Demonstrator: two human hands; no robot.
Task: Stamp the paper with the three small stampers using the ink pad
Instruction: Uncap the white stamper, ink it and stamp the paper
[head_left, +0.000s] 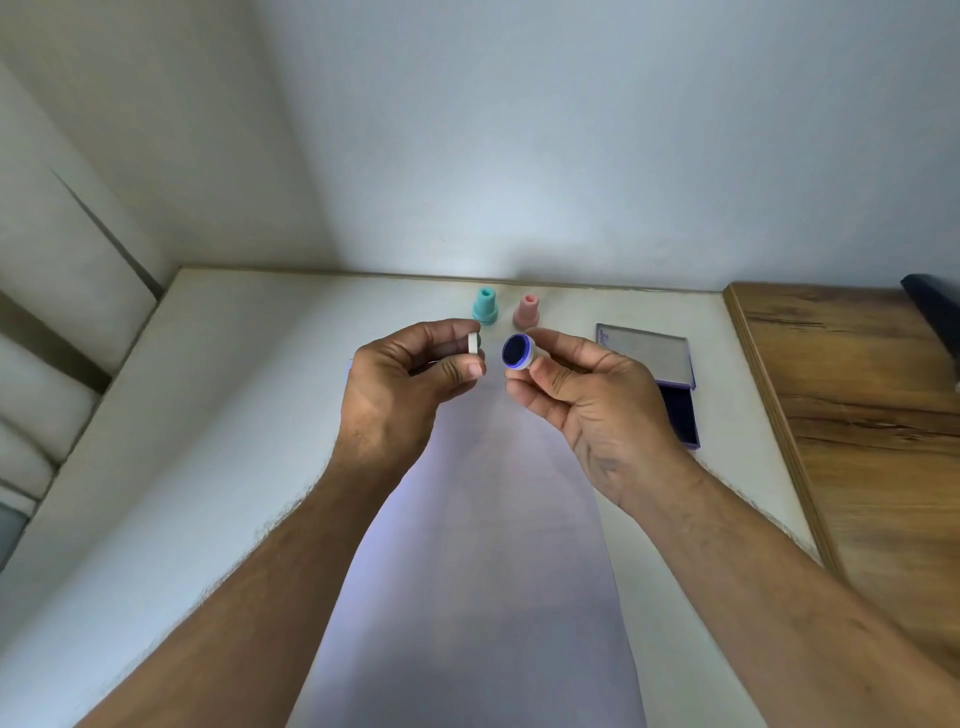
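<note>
My right hand (582, 400) pinches a small white stamper (517, 352) above the paper, its dark blue inked face turned toward my left hand. My left hand (410, 384) pinches a small white round cap (473, 343) between thumb and fingertips, a short gap away from the stamper. A teal stamper (485, 305) and a pink stamper (527, 310) stand upright at the back of the table. The ink pad (670, 384) lies with its lid up to the right of the paper, dark pad toward me. The white paper (467, 571) lies flat under my forearms.
The white table (208, 415) ends at a wall behind the stampers. A wooden surface (857, 405) adjoins it on the right, with a dark object (935, 306) at its far edge. A cushioned seat lies to the left.
</note>
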